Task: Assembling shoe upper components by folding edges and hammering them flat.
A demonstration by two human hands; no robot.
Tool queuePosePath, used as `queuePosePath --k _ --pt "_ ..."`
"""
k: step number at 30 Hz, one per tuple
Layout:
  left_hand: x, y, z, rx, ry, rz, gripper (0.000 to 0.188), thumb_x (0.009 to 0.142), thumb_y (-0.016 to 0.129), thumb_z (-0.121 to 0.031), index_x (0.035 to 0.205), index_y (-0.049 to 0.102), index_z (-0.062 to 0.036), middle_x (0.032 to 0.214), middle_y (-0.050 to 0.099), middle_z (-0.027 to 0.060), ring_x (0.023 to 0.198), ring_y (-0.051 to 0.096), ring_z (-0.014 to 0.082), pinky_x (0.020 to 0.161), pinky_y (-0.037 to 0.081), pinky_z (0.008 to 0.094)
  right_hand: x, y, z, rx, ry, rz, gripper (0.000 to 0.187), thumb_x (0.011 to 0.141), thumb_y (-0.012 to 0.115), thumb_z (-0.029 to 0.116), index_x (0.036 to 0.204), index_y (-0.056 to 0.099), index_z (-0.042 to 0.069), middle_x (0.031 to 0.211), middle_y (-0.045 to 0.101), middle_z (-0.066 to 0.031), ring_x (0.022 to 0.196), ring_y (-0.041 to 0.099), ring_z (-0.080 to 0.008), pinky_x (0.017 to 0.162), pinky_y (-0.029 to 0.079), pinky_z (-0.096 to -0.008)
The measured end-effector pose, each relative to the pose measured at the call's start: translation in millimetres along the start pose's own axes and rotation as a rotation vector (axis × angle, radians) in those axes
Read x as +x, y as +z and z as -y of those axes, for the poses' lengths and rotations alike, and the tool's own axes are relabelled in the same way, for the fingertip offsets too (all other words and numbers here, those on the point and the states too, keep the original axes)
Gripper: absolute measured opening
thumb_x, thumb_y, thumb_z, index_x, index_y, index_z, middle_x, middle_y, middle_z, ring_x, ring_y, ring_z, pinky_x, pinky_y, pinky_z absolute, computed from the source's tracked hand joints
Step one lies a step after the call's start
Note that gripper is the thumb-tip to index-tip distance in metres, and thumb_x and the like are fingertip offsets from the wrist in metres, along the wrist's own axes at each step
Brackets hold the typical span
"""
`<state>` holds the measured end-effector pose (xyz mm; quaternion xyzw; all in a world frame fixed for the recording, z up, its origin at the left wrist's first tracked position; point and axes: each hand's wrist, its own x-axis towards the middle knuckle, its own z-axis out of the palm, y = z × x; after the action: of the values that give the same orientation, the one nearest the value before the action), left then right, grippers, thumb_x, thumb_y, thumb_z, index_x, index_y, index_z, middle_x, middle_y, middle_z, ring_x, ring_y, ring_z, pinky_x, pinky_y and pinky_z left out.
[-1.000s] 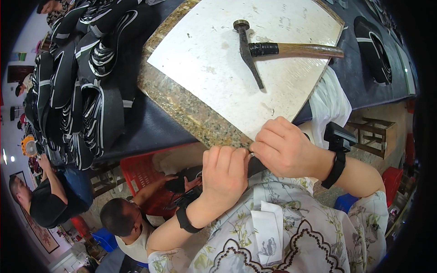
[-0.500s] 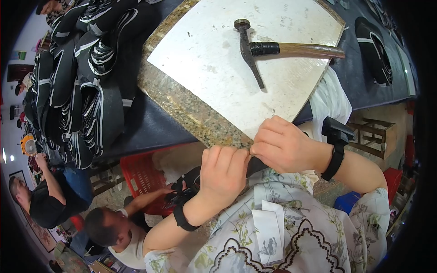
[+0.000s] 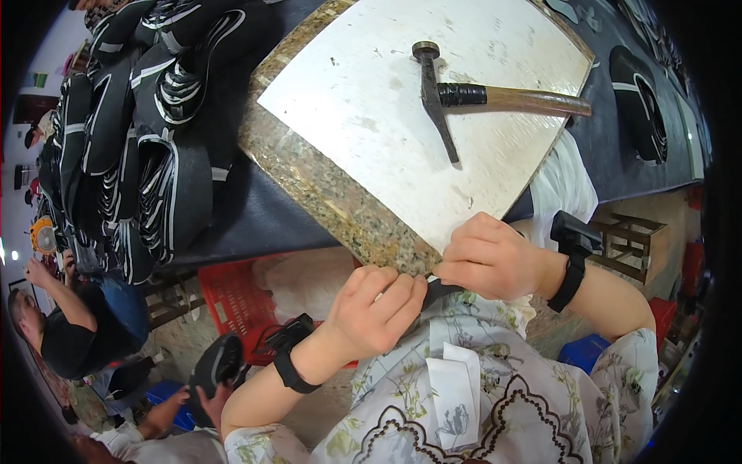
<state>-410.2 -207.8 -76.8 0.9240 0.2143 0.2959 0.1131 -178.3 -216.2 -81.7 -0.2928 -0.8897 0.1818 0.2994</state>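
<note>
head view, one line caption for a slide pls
Both hands, left hand and right hand, pinch a small black piece at the stone slab edge, hammer above.

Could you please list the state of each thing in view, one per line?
Left hand: closed on a small black piece at the slab's near edge.
Right hand: closed on the same black piece.
Hammer: lying flat on the stone slab, untouched.
Black shoe uppers: piled on the table's left side.
</note>
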Motion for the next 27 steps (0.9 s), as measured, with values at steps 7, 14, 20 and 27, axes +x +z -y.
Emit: queuePosePath --k 7,14,20,27 --pt "3.0 -4.3 -0.9 -0.070 -0.093 0.008 0.032 0.063 0.068 -0.005 0.094 0.067 -0.0011 0.088 0.059 0.0056 0.077 0.056 0.0206 0.065 0.045 0.0316 0.1 -6.4 -0.5 0.024 0.010 0.081 0.021 0.074 0.063 0.012 0.095 0.065 0.009 0.095 0.059 -0.0009 0.095 0.057 -0.0201 0.085 0.043 -0.0314" --pt "9.6 -10.7 -5.8 0.045 0.044 0.136 0.033 0.064 0.067 -0.006 0.096 0.068 -0.0001 0.091 0.059 0.0059 0.079 0.056 0.0205 0.067 0.045 0.0317 -2.1 -9.3 -2.1 0.049 0.073 0.062 0.023 0.073 0.064 0.014 0.096 0.065 0.012 0.096 0.058 0.0001 0.099 0.055 -0.0202 0.085 0.042 -0.0322" --pt "-2.9 -7.5 -13.8 0.011 -0.088 0.095 0.030 0.069 0.071 -0.007 0.098 0.069 0.0001 0.092 0.059 0.0062 0.080 0.057 0.0200 0.067 0.045 0.0323 -0.8 -12.6 -3.7 0.061 0.032 0.118 0.024 0.073 0.063 0.014 0.097 0.066 0.014 0.097 0.056 0.0000 0.099 0.055 -0.0197 0.085 0.042 -0.0325" --pt "-10.0 -5.2 -22.1 0.179 -0.066 0.052 0.024 0.074 0.074 -0.010 0.095 0.069 -0.0006 0.090 0.061 0.0063 0.077 0.056 0.0204 0.063 0.043 0.0335 -0.1 -10.5 -2.5 0.025 0.007 0.131 0.023 0.074 0.062 0.015 0.098 0.065 0.015 0.096 0.056 0.0010 0.096 0.056 -0.0177 0.084 0.042 -0.0315"
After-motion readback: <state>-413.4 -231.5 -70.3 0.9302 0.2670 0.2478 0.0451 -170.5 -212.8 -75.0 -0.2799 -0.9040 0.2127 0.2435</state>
